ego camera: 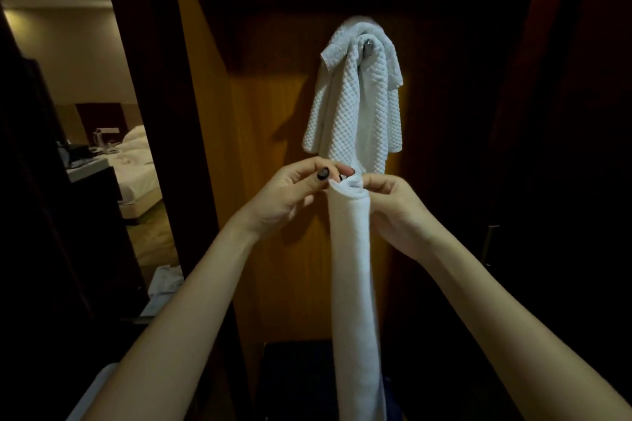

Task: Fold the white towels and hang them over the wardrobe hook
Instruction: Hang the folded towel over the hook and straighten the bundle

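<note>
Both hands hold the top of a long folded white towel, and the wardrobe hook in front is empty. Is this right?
Not quite. The wardrobe hook is not empty: a quilted white towel already hangs over it, as the head view shows. The rest is right: the left hand and the right hand hold the top of the long folded white towel.

My left hand [290, 191] and right hand [393, 212] pinch the top end of the folded towel [352, 267]; it hangs straight down between my forearms. Just above, the waffle towel [355, 102] is draped over the wardrobe hook [368, 44] on the wooden panel [266, 147]. A bed [136, 174] is at far left.
</note>
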### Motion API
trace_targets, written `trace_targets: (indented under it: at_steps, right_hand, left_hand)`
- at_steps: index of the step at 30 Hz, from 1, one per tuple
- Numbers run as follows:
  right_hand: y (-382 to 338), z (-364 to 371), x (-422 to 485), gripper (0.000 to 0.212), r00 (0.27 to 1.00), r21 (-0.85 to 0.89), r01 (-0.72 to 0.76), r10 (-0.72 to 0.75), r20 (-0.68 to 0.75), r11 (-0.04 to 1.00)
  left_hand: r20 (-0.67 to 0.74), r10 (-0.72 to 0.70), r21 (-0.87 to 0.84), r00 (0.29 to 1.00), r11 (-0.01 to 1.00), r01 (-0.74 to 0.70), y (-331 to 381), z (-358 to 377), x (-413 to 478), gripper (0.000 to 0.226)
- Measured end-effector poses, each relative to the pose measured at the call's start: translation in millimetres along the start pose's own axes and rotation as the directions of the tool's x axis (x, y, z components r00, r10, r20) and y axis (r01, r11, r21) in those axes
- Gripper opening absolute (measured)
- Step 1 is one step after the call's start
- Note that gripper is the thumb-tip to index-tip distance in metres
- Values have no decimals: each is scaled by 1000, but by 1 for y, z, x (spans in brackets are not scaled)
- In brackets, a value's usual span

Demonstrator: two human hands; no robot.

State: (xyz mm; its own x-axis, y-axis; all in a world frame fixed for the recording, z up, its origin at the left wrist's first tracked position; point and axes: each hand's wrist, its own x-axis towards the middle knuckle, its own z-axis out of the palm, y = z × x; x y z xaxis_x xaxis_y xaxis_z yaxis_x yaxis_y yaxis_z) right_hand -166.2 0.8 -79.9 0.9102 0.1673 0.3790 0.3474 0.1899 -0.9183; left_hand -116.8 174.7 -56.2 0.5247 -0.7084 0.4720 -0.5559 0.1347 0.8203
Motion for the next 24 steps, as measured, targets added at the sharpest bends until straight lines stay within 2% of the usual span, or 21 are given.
trace_targets:
  at_steps: [2, 5, 9, 13, 14, 16, 19, 21, 22, 24]
  right_hand:
    - [-3, -3, 1, 10, 993, -71, 70, -76, -86, 995]
    - [-9, -3, 2, 17, 972, -206, 134, -169, -161, 969]
    - [-10, -4, 4, 19, 937, -400, 136, -249, -244, 906]
    - [-8, -7, 6, 22, 922, -475, 115, -271, -275, 872]
    - [-9, -7, 6, 22, 924, -496, 109, -272, -270, 862]
    - [-13, -6, 5, 23, 927, -547, 90, -271, -259, 832]
    - [-19, -5, 9, 24, 920, -570, 85, -284, -269, 817]
    - [-25, -7, 13, 25, 903, -547, 98, -305, -302, 831]
    - [-28, -7, 17, 24, 899, -539, 114, -318, -302, 835]
    - [-33, -8, 22, 23, 899, -528, 157, -342, -274, 835]
  left_hand:
    - [-42, 32, 95, 999, 995, -28, -4, -10, -2, 41]
    - [23, 79, 334, 997, 939, -82, 3, -20, -5, 40]
    - [15, 1, 478, 1000, 879, -9, 14, -25, -6, 35]
    - [-100, 47, 727, 994, 685, 40, 8, -25, -3, 37]
    - [-145, 62, 729, 987, 682, 64, 5, -25, -1, 36]
    - [-222, 84, 654, 971, 752, 84, 0, -27, 4, 29]
    - [-291, 129, 501, 948, 865, 36, -6, -25, 11, 22]
    - [-342, 134, 289, 930, 957, -31, -12, -17, 16, 13]
    - [-355, 89, 132, 931, 990, -44, -15, -12, 19, 15]
    - [-335, -34, -123, 942, 992, -7, -22, -8, 24, 39]
